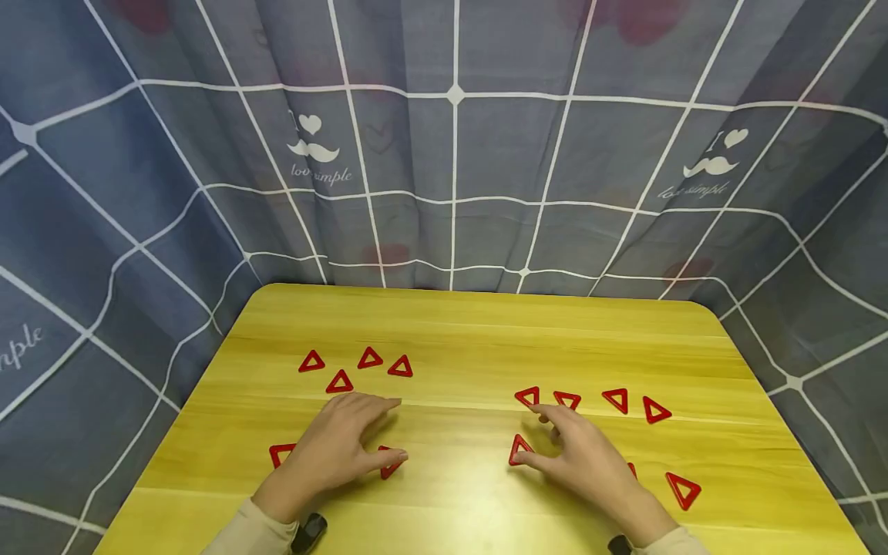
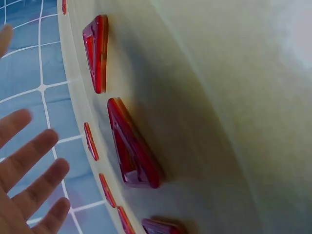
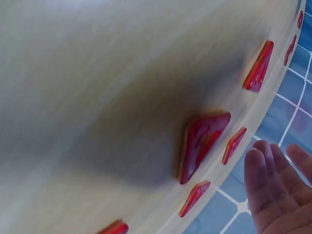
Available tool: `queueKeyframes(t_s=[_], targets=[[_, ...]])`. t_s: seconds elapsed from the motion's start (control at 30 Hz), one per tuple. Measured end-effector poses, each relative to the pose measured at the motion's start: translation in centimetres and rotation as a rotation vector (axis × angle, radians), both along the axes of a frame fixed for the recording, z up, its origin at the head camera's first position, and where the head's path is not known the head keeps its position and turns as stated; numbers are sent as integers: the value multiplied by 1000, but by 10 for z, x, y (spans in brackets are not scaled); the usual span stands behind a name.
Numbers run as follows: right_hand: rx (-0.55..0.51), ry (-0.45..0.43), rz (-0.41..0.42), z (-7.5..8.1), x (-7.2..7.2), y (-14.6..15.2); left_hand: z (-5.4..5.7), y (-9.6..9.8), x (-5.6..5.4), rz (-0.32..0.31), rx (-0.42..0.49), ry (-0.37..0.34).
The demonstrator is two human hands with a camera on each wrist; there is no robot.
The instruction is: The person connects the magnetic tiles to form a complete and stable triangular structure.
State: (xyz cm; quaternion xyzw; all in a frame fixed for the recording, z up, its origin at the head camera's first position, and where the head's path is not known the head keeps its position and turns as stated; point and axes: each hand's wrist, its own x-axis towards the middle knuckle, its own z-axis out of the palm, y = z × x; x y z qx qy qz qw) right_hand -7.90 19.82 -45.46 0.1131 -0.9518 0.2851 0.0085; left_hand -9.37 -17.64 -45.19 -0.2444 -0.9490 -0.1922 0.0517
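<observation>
Red triangle frames lie flat on the wooden table in two loose groups. My left hand [image 1: 333, 443] hovers over the left group, fingers and thumb apart, holding nothing. Its thumb overlaps one red triangle [image 1: 385, 468], and another triangle [image 1: 275, 455] is partly hidden by the wrist. In the left wrist view the fingers [image 2: 36, 148] are spread, away from the nearest triangle [image 2: 146, 163]. My right hand [image 1: 583, 455] is over the right group, also holding nothing. Its thumb tip overlaps a triangle [image 1: 514, 449] and its fingertips reach another [image 1: 525, 395]. The right wrist view shows its fingers [image 3: 258, 180] nearly straight.
Several more triangles, such as one [image 1: 340, 388], stand in the back left cluster. On the right are more, including a triangle [image 1: 670, 484] near the forearm; another is mostly covered by the hand. A grey-blue checked curtain [image 1: 416, 154] surrounds the yellow wooden table [image 1: 458, 331].
</observation>
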Motion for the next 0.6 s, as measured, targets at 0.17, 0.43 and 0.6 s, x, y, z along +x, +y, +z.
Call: queueKeyframes(t_s=[0.17, 0.43, 0.6], targets=[[-45, -36, 39, -4, -1, -3, -1, -6, 0, -19, 3, -49], [-134, -101, 51, -10, -1, -7, -7, -12, 8, 4, 81, -143], [-196, -110, 61, -14, 0, -8, -11, -13, 10, 14, 110, -175]])
